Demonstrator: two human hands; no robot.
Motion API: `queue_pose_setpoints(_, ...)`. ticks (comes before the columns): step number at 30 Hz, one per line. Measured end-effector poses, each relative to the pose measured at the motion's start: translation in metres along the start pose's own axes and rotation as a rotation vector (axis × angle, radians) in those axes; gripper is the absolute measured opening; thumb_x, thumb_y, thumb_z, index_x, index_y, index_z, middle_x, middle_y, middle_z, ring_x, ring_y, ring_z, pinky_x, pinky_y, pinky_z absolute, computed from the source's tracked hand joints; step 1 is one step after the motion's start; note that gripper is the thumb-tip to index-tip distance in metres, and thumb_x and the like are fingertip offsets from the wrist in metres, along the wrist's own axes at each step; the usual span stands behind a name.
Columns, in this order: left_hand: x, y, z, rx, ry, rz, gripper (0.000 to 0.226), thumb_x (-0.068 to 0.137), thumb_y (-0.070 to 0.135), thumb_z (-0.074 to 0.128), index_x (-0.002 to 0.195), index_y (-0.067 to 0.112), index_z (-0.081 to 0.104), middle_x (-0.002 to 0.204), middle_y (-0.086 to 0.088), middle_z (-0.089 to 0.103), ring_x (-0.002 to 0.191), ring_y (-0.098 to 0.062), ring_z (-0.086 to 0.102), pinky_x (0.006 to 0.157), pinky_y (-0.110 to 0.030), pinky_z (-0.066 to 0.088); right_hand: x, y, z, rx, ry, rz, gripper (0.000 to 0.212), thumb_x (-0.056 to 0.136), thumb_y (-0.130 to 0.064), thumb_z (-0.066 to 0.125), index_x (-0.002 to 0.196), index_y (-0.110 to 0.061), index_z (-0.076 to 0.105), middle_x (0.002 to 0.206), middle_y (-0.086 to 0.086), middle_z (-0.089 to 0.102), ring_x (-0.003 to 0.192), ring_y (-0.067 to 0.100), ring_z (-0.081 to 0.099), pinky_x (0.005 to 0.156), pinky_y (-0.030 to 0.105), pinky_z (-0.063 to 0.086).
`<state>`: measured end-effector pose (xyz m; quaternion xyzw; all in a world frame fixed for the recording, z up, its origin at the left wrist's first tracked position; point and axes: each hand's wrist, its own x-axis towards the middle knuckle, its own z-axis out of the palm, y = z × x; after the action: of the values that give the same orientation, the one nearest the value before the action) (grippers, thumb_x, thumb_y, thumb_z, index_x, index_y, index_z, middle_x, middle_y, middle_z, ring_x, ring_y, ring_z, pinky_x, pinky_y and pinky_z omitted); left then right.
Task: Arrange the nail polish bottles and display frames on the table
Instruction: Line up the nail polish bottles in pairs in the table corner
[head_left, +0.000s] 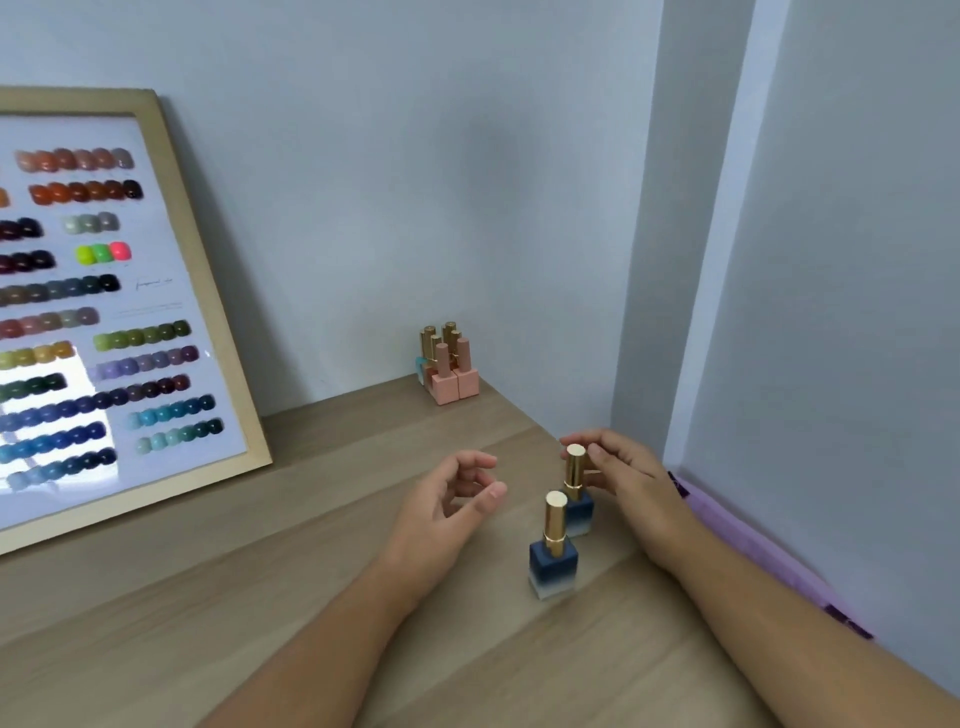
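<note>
Already the right hand (618, 470) has its fingers curled round the gold cap of the far blue bottle (577, 493), which stands upright on the table (260, 597); whether the grip is firm or only a light touch is hard to tell. Loose and empty, the left hand (452, 499) hovers with fingers half curled just left of the two bottles, touching nothing. Nearer the camera, the near blue bottle (553, 551) stands upright just beside the first, untouched. Further back, a tight cluster (447, 366) of pink and gold-capped bottles sits against the wall, seemingly already placed. At the left, a frame (124, 312) of colour swatches leans against the wall, seemingly set in place too. By my judgement the task is partly done: the two blue bottles remain to be placed, perhaps by the cluster.
</note>
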<state>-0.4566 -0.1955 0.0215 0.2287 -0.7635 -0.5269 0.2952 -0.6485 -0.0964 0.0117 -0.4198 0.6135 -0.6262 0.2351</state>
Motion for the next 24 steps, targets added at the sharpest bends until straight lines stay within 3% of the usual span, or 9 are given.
queue_pose_setpoints(4,-0.034,-0.007,0.011,0.062,-0.182,0.034,0.048,0.068,0.046,0.071,0.111,0.029,0.058,0.106,0.003,0.062,0.100,-0.008,0.059,0.088,-0.028,0.050,-0.039,0.005,-0.001,-0.068,-0.084,0.000,0.029,0.096,-0.008,0.039,0.110,-0.015,0.063,0.108,0.004,0.068,0.103,0.012,0.062,0.086,0.023,0.050)
queue_pose_setpoints(9,-0.043,-0.004,0.021,0.246,-0.152,0.078,0.036,0.068,0.041,0.077,0.100,0.038,0.060,0.100,0.014,0.065,0.092,0.002,0.060,0.084,-0.020,0.049,-0.053,0.000,-0.003,-0.296,-0.149,-0.033,0.027,0.090,-0.015,0.055,0.110,-0.032,0.060,0.110,-0.018,0.063,0.102,-0.007,0.057,0.081,0.002,0.041)
queue_pose_setpoints(15,-0.042,-0.005,0.027,0.344,-0.135,0.053,0.029,0.073,0.033,0.075,0.100,0.029,0.064,0.094,0.008,0.069,0.087,-0.004,0.064,0.084,-0.030,0.053,-0.051,-0.002,0.000,-0.447,-0.159,-0.026,0.035,0.087,-0.017,0.061,0.121,-0.019,0.057,0.117,-0.004,0.064,0.108,0.005,0.057,0.098,0.023,0.043)
queue_pose_setpoints(22,-0.039,-0.011,0.020,0.242,-0.096,0.009,0.024,0.077,0.024,0.073,0.098,0.032,0.065,0.090,0.007,0.069,0.081,-0.001,0.063,0.074,-0.016,0.050,-0.047,0.001,0.002,-0.445,-0.131,-0.009,0.025,0.090,-0.012,0.055,0.114,-0.021,0.058,0.110,-0.002,0.063,0.104,0.009,0.057,0.089,0.018,0.043)
queue_pose_setpoints(24,-0.035,-0.014,0.016,0.189,-0.044,-0.007,0.023,0.077,0.025,0.073,0.098,0.031,0.065,0.090,0.006,0.069,0.080,-0.001,0.062,0.073,-0.015,0.050,-0.043,0.002,0.004,-0.391,-0.094,-0.010,0.024,0.091,-0.011,0.054,0.112,-0.019,0.059,0.109,0.003,0.064,0.103,0.015,0.059,0.091,0.022,0.045)
